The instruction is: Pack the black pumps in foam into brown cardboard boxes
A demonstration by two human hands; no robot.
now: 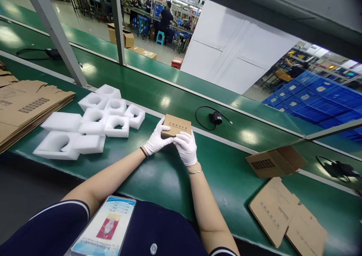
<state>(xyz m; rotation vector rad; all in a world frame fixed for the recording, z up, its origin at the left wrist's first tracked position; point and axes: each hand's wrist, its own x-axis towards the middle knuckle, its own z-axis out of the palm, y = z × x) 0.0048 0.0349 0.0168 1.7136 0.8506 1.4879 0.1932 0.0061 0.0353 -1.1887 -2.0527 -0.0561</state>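
A small closed brown cardboard box [177, 124] with printed lettering is held between both white-gloved hands above the green bench [166, 173]. My left hand [157, 138] grips its left side, with fingers on the front and left edges. On its right lower side, my right hand [186, 146] has bent fingers against the box. Several white foam blocks with cut-out holes [117, 126] lie left of my hands. Beyond the box, a black pump with a cable [215, 118] rests on the green conveyor [243, 129].
Flattened cartons [31, 105] are stacked at the far left. An open carton [268, 163] and flat cardboard pieces [278, 210] lie at the right. Grey metal posts [117, 26] rise behind the bench. Another black pump [339, 169] is at the far right.
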